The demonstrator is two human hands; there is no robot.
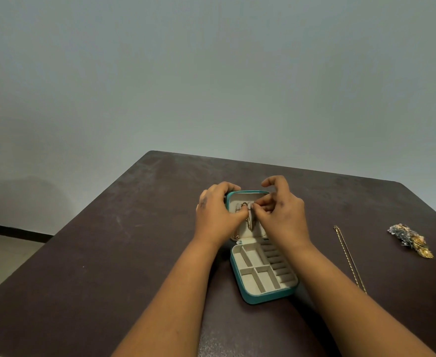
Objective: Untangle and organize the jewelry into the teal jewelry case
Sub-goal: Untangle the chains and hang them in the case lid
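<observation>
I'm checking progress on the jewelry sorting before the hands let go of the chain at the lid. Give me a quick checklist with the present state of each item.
1. Teal jewelry case lies open on the table: ok.
2. Gold chain hangs inside the lid: ok.
3. Chain secured on a lid hook: cannot tell, fingers cover it.
4. Left hand steadies the lid, right hand pinches at the chain's top: ok.
5. Bottom compartments hold jewelry: not ok, they look empty.
6. All jewelry stowed: not ok, a loose chain and a tangled pile lie on the table to the right.
</observation>
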